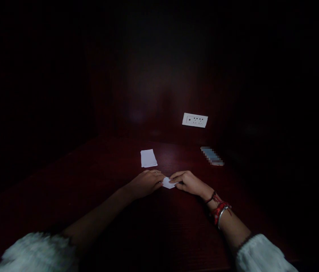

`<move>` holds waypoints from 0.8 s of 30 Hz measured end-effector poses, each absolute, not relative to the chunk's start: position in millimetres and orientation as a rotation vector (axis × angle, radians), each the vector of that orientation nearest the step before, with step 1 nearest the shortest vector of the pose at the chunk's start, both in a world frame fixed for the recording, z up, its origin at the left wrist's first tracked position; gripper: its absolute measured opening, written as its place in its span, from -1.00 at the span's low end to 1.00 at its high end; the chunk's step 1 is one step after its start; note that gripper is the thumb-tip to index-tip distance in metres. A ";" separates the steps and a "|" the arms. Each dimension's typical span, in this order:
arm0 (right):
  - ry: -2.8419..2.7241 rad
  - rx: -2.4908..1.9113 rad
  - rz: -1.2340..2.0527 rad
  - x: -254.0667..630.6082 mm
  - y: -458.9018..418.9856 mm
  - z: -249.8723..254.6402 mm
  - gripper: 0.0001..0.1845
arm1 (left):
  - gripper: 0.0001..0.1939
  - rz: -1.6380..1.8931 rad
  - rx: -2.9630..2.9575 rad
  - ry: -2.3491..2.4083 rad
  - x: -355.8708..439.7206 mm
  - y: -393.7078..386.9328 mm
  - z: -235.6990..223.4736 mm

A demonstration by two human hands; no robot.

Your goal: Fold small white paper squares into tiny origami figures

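Note:
A small piece of white paper (pixel 168 183), with a pointed lower edge that looks folded, lies on the dark red table between my hands. My left hand (pixel 147 183) grips its left side, fingers closed at the edge. From the right, my right hand (pixel 191 183) pinches the other side, its fingertips on top of the paper. Part of the paper is hidden beneath the fingers. Just beyond my left hand lies a short stack of white paper sheets (pixel 148 158), slightly uneven at the edges.
A phone-like flat object (pixel 211 156), blurred by pixels, lies on the table (pixel 114 158) at the back right. Above it, a white power socket (pixel 194 120) is set in the dark back panel. The surroundings are very dark.

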State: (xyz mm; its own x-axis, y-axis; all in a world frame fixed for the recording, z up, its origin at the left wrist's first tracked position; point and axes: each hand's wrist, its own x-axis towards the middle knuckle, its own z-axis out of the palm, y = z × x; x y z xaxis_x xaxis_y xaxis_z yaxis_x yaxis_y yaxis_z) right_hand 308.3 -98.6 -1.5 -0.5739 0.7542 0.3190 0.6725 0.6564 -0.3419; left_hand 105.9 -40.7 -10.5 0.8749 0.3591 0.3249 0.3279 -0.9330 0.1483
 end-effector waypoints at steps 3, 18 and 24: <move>-2.460 -1.114 0.265 309.8 -98.6 -1.3 -0.63 | -0.79 0.511 2.952 0.549 105.7 -40.6 -10.2; -2.577 -1.160 0.330 314.8 -99.7 5.9 -0.67 | -0.71 0.460 3.046 0.577 100.1 -40.4 -16.7; -2.561 -1.179 0.319 315.3 -100.1 7.2 -0.72 | -0.68 0.369 3.062 0.638 99.0 -38.2 -22.2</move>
